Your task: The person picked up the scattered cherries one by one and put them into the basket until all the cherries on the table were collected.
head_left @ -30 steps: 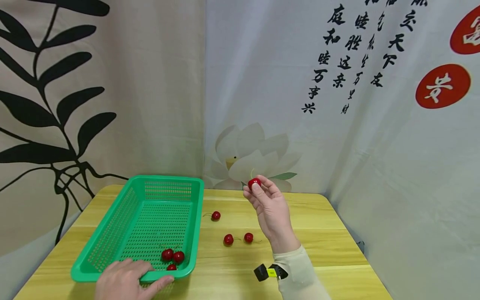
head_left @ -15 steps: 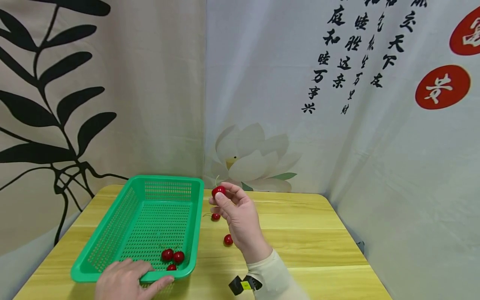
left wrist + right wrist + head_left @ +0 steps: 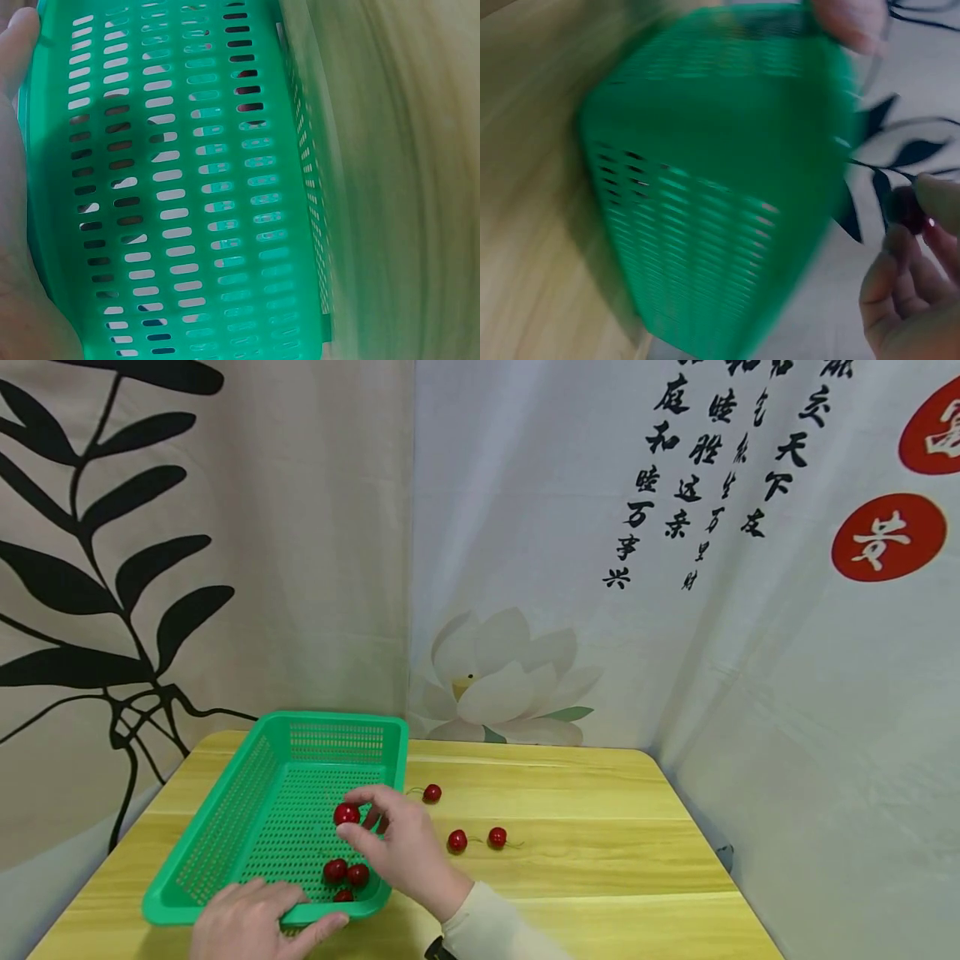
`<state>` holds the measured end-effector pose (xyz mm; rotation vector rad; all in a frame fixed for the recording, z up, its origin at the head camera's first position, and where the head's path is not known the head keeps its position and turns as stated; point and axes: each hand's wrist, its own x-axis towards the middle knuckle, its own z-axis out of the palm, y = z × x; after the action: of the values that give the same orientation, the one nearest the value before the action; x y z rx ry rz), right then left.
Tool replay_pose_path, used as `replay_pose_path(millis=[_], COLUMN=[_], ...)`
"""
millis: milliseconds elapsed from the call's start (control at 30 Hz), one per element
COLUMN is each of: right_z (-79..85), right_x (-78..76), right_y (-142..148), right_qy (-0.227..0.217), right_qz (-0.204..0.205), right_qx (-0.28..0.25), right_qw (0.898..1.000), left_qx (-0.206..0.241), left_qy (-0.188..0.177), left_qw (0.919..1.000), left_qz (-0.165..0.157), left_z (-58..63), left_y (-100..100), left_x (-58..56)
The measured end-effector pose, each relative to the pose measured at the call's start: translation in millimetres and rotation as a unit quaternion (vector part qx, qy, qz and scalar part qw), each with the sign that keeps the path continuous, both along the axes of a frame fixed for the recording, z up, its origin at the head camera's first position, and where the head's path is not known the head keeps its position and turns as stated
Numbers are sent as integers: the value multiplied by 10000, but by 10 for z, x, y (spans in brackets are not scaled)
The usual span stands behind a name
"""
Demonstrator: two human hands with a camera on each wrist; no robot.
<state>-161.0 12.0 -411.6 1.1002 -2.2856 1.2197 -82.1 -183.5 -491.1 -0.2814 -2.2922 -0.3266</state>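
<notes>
The right hand (image 3: 408,847) has just swung left. One second ago it was over the far middle of the surface (image 3: 600,852); now it is over the basket (image 3: 288,810). It pinches one red cherry (image 3: 347,814) with its thumb and fingers. The cherry looks higher than the basket's rim, so it seems not to be down yet. The left hand (image 3: 251,918) has stayed put, and it grips the rim at the basket's near end.

So this cherry is now above the same basket that holds three more, bunched in its near right corner. Three loose cherries (image 3: 457,841) are left on the surface: one toward the far edge, just right of the basket, and two closer to the middle.

The basket fills most of the surface's left side, and its far end is by the far edge. Its right rim is under the right hand. Inside, much of the floor shows, so there looks to be room. Wood shows from the loose cherries to the right edge, so the right arm seems to have room too.
</notes>
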Motion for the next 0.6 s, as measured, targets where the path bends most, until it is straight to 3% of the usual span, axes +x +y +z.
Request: replay_pose_path(millis=[200, 367, 600], right_z=[-240, -327, -312], right_x=[-11, -16, -15], right_y=[-152, -189, -207], right_qy=[932, 900, 1103], right_qz=[34, -91, -176], right_qx=[1599, 2045, 2602], right_qw=[9827, 9747, 9591], left_qx=[51, 117, 92], left_qy=[213, 301, 184], left_qw=[9997, 9993, 9997], left_qz=[-125, -202, -142], left_z=[-25, -18, 6], left_y=[0, 1, 2], left_x=[-14, -16, 2])
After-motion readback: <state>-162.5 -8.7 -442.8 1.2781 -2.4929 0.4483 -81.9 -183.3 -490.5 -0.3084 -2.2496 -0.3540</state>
